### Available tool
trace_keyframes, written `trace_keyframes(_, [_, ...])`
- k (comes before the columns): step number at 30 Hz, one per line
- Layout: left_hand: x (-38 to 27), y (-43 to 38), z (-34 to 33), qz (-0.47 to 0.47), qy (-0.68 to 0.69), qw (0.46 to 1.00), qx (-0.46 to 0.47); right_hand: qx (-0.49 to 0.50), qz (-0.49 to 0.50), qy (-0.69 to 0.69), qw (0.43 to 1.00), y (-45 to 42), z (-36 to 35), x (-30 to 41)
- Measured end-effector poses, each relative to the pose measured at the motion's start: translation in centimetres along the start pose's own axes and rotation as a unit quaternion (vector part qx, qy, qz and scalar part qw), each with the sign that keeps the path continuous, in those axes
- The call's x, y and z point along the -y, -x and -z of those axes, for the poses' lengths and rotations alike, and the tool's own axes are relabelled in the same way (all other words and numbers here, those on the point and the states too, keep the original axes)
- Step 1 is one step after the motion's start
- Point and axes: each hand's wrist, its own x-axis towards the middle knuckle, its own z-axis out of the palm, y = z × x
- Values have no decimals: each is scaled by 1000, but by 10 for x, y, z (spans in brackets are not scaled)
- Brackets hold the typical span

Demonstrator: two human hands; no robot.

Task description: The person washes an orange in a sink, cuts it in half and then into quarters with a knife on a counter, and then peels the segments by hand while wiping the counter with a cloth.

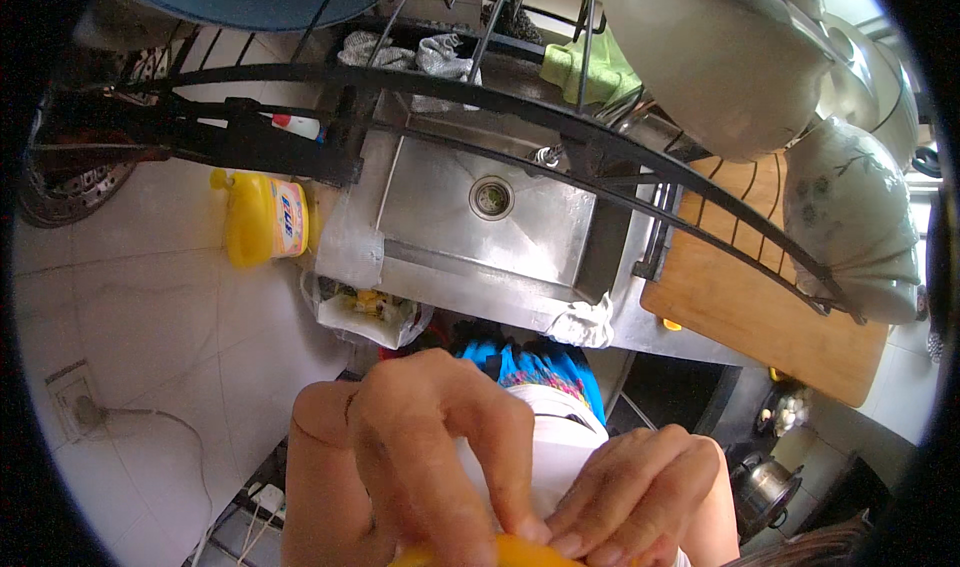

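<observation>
My left hand (pixel 442 447) and my right hand (pixel 641 492) are raised close to the camera at the bottom of the view, side by side. The bent fingers of both grip an orange-yellow thing (pixel 517 552), mostly cut off by the lower edge, so its kind cannot be told. Beyond them lies a stainless steel sink (pixel 465 184) with green scraps in its drain (pixel 493 197). A crumpled white cloth (pixel 585 323) hangs over the front edge of the sink. A small orange piece (pixel 672 325) lies beside a wooden cutting board (pixel 765 304).
A black metal dish rack (pixel 517 106) with white bowls (pixel 851 207) crosses above the sink. A yellow detergent bottle (pixel 262 218) stands left. A lined bin with scraps (pixel 375 316) hangs at the counter's front. A metal pot (pixel 765 488) is at lower right.
</observation>
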Motion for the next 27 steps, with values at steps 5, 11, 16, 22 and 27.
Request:
trace_keyframes(5, [7,5,0,-16,19,1000,-8,-80,37,-12,996,4,-15,-12])
trace_keyframes(11, [18,5,-1,-31,29,998,-42,-108,42,-20,993,11,-15,-18])
trace_keyframes(16, [11,22,-5,33,2,994,-105,-176,-82,-72,978,15,-19,3])
trace_keyframes(22, [14,39,2,34,-151,943,-295,-270,-130,-100,949,10,-1,-14])
trace_keyframes(27, [21,40,9,-13,-239,885,-400,-343,-175,-153,910,1,14,-26])
